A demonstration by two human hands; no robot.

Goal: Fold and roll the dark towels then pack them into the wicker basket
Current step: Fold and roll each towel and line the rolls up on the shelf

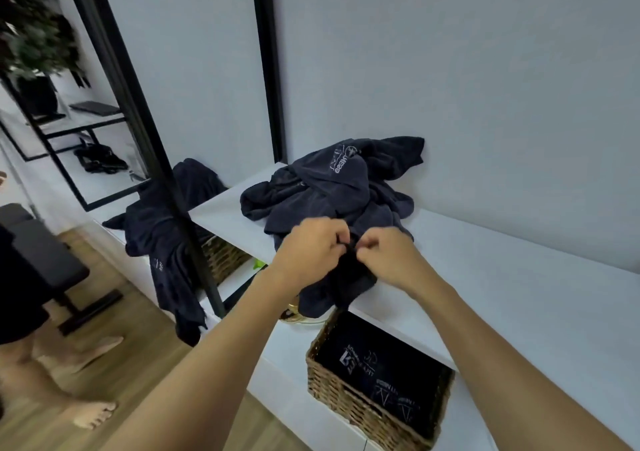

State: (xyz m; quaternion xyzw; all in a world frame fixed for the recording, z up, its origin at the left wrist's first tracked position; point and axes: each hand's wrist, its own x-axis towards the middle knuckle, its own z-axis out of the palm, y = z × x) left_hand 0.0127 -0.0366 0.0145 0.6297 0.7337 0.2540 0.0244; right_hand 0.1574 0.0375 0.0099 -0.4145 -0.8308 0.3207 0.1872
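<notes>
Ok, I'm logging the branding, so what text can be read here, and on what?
Top of the towel pile: white logo, upside down, too blurred to read.
Folded towels in the wicker basket: white prints, blurred, unreadable.
Towel left of the black frame: small white mark, unreadable.
Nothing can be quoted.

We cannot read the lettering (360, 364) on the towels (408, 367) in the wicker basket (343, 400), whose far side the white shelf (519, 294) hides, and the plant (31, 27) is blurred.

Plain white wall (485, 79) behind white shelf unit (526, 298); black-framed mirror (145, 131) at left, plant (31, 31) upper left. Light wood floor (138, 326), black bench (45, 253) nr left edge.
</notes>
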